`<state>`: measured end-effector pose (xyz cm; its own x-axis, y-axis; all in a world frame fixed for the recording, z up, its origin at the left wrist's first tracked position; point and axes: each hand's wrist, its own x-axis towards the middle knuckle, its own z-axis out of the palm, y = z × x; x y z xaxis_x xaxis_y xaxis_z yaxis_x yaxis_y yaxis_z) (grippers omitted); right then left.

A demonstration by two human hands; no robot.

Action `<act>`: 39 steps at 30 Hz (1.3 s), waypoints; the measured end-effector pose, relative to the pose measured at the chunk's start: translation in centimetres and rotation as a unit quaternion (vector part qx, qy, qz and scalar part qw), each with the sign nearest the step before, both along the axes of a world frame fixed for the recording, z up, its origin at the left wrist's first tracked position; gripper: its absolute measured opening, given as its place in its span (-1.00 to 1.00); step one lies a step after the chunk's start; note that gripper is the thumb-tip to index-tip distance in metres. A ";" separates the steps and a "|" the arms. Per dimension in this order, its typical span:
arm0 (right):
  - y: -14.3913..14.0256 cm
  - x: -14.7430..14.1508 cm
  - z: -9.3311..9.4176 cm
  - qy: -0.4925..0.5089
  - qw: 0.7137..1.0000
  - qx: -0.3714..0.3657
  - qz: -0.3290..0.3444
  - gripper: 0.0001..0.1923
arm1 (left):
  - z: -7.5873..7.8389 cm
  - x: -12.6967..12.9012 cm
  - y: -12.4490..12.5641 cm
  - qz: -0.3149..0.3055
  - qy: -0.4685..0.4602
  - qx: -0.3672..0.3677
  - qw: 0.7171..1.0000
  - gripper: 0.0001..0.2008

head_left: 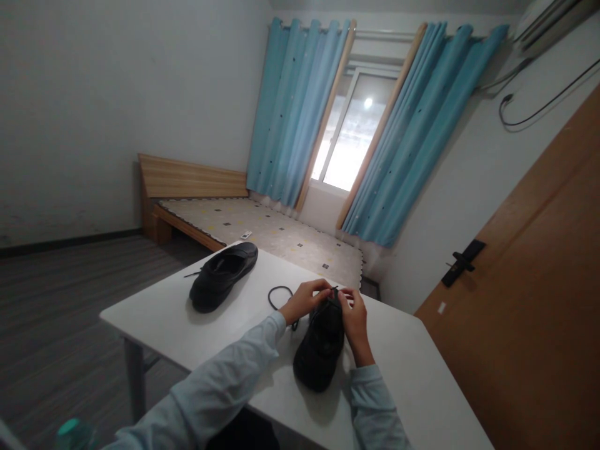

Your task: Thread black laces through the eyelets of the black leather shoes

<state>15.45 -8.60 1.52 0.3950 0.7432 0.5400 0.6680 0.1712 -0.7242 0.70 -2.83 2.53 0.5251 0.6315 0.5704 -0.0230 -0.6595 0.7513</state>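
Both hands are at the far end of the near black shoe (320,347) on the white bench (422,375): the left hand (304,301) and the right hand (355,314) each pinch the black lace (277,294), which loops off beyond the left hand. It looks like lacing at the upper eyelets, so the next pull needs even tension. The second shoe (224,276) lies well left of the left hand.

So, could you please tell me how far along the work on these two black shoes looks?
Nothing looks finished. In hand: the left hand and right hand pinch the black lace at the far end of the near shoe, its loop loose on the white table. Left: the far shoe lies untouched, a lace end trailing.
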 end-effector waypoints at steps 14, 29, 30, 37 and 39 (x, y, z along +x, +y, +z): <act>-0.3 3.6 0.1 0.095 0.987 -0.132 -0.007 -0.82 | -0.3 0.4 -0.3 0.043 -0.001 0.058 0.997 -0.82; -1.8 4.0 1.9 0.180 0.959 -0.217 0.038 -0.70 | -1.0 1.5 -0.1 0.024 0.092 0.098 0.991 -0.85; -1.8 4.0 1.9 0.179 0.959 -0.217 0.040 -0.69 | -1.0 1.6 -0.1 0.023 0.097 0.103 0.990 -0.85; -2.0 3.9 2.1 0.171 0.961 -0.209 0.050 -0.71 | -0.9 2.2 -0.3 0.044 0.155 0.147 0.976 -0.83; -1.9 4.0 2.0 0.170 0.963 -0.202 0.052 -0.73 | -0.8 2.3 -0.4 0.057 0.173 0.165 0.969 -0.82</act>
<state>19.48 -10.55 3.51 0.4102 0.9106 0.0508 0.3754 -0.1178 -0.9193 2.98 -3.28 1.73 0.6590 0.5100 0.5528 0.2796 -0.8485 0.4494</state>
